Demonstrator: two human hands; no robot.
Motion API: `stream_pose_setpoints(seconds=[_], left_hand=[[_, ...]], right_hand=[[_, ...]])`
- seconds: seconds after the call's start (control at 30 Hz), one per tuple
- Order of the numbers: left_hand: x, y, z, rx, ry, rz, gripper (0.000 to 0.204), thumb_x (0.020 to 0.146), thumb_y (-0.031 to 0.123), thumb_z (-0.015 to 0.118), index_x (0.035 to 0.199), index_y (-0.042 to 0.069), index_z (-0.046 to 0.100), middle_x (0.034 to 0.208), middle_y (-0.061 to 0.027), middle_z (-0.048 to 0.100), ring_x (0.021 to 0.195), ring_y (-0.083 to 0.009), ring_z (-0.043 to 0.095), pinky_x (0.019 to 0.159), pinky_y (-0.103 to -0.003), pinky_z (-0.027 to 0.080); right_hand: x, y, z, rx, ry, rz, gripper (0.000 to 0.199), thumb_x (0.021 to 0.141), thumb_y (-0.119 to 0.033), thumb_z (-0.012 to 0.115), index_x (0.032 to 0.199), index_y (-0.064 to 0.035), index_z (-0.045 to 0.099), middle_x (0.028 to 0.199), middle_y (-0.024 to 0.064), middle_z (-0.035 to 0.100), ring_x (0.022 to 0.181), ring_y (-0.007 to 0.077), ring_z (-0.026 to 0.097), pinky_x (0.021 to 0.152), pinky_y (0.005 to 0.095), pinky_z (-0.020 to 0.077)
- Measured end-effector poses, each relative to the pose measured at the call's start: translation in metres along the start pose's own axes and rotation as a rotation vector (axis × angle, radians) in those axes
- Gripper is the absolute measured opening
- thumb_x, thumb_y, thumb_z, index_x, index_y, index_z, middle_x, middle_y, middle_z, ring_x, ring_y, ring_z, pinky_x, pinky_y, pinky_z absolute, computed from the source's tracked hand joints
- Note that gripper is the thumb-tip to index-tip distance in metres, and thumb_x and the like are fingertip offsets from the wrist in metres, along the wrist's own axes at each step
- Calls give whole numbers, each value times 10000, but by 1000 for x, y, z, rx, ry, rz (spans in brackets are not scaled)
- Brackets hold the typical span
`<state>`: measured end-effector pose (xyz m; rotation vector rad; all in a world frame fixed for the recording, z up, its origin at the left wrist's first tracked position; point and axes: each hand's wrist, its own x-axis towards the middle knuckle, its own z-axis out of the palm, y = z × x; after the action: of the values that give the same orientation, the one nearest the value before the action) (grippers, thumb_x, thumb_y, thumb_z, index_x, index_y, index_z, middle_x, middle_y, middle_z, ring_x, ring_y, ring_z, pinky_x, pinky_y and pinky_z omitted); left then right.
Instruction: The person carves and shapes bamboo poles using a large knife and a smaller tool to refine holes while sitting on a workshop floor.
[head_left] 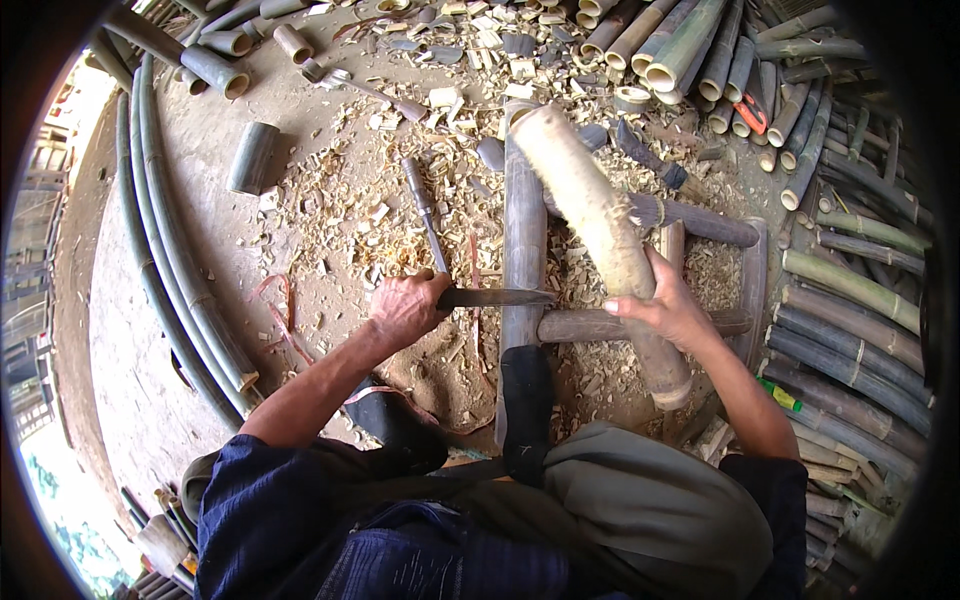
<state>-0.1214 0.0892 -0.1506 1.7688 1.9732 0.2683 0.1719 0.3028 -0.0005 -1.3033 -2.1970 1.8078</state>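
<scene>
Left hand (408, 308): fingers curled tight, knuckles up, round a knife (497, 298) whose dark blade points across toward the right hand (668, 308). The fist hides the handle; I take the full wrap to be for firm control of the edge. Right hand: half spread, thumb laid across the top of a thick bamboo length (600, 230), fingers mostly out of sight beneath it — the grip sits below mid-length, probably to leave the pale, fuzzy stretch ahead of the hand unobstructed. The piece slants forward and leftward from the right hand, over a bamboo frame (522, 230) whose long post stands between the two hands. From where I stand, cannot tell whether the frame bears its weight, or whether the blade tip touches the post. A chisel-like tool (425, 210) lies just ahead of the left hand — presumably for easy reach — with shavings (330, 172) scattered about it.
</scene>
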Motion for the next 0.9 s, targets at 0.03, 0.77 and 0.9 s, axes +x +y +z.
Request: stream_pose_setpoints(seconds=[0.03,0.77,0.9], left_hand=[[2,0,1,19,-45,-36,293,834,304,788,946,84,631,846,-119,676,742,-341,700,645,-468,569],[33,3,-9,162,-326,-144,155,946,132,540,1026,53,647,828,-187,720,713,-303,720,620,-461,562],[28,9,-9,135,-375,-140,197,969,138,505,1084,22,615,945,-225,726,788,-340,738,713,-492,575]], right_hand=[[-1,-2,1,-142,-8,-31,820,755,-299,858,1387,34,454,1222,164,627,1106,253,639,956,386,519],[52,35,-18,-1529,-289,-880,719,680,-363,896,1212,4,580,983,127,643,893,240,676,811,438,615],[24,23,-7,-1215,-456,-1157,634,735,-337,856,1230,-45,589,985,83,634,838,212,664,769,438,605]])
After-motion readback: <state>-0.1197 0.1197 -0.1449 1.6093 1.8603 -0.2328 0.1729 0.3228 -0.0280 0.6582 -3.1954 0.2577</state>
